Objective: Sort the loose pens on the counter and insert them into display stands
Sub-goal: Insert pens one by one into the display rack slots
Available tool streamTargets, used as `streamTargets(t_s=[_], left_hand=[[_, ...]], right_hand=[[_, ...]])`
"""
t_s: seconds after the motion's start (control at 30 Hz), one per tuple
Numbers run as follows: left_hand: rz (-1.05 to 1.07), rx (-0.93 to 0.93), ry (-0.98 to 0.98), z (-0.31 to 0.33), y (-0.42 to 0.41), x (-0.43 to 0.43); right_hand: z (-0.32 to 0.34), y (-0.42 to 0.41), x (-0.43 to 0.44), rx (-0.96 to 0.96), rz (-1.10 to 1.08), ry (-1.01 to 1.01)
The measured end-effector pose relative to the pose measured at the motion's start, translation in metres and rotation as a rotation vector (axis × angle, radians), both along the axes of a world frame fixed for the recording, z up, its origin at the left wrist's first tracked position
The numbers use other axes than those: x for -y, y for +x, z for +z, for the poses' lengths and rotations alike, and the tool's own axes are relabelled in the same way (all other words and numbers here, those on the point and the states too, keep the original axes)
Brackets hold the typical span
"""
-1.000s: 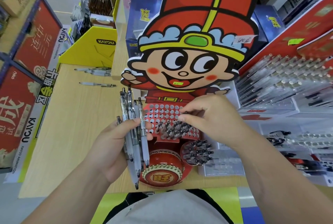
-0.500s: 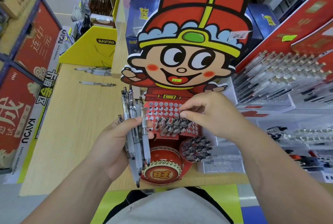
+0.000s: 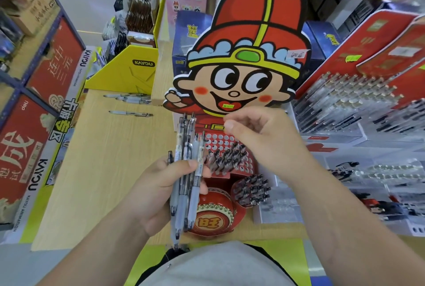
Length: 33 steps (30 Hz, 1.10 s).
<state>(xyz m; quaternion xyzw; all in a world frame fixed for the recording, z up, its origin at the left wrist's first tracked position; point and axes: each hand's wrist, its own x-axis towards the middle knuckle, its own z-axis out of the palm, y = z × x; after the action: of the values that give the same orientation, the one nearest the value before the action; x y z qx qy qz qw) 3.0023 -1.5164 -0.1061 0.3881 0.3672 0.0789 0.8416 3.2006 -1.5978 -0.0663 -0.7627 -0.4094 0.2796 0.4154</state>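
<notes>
My left hand (image 3: 158, 191) grips a bundle of several clear pens (image 3: 187, 177), held upright just left of the red cartoon display stand (image 3: 243, 166). The stand's perforated red panel holds a cluster of black-tipped pens (image 3: 226, 158) in its lower rows, and the upper holes are bare. A small round holder (image 3: 250, 190) at the stand's lower right is packed with pens. My right hand (image 3: 259, 141) hovers above the panel, fingers loosely spread and holding nothing. More loose pens (image 3: 130, 113) lie on the wooden counter (image 3: 108, 166) at the far left.
A big cartoon-boy cutout (image 3: 248, 62) rises behind the stand. A yellow display box (image 3: 128, 72) stands at the back left. Clear racks of pens (image 3: 345, 106) fill the right side. A red drum-shaped base (image 3: 213, 219) sits at the counter's front edge.
My right hand has lifted off the perforated panel, where its fingertips were pressed among the pens, and now hangs open above it. The left hand keeps its bundle.
</notes>
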Motion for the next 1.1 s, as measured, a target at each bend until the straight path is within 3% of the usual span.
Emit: streamTargets(t_s=[0.13,0.3,0.57,0.8,0.97,1.1], left_hand=[[-0.063,0.067,0.026,0.003,-0.003,0.002],[-0.061,0.142,-0.023,0.009,-0.003,0.005],[-0.046,0.088,0.033,0.009,-0.006,0.001],[-0.007,0.090,0.002,0.005,-0.006,-0.002],[0.085,0.060,-0.041,0.004,-0.004,-0.005],[0.145,-0.013,-0.037,-0.003,-0.008,-0.010]], right_hand=[[0.010,-0.018,-0.001,-0.344,0.127,-0.080],[0.010,-0.024,0.003,-0.386,0.105,-0.081],[0.017,-0.019,0.006,-0.483,-0.100,0.013],[0.019,-0.013,0.013,-0.703,0.027,0.094],[0.026,0.002,0.015,-0.628,-0.075,0.201],[0.034,0.019,0.019,-0.372,-0.209,0.259]])
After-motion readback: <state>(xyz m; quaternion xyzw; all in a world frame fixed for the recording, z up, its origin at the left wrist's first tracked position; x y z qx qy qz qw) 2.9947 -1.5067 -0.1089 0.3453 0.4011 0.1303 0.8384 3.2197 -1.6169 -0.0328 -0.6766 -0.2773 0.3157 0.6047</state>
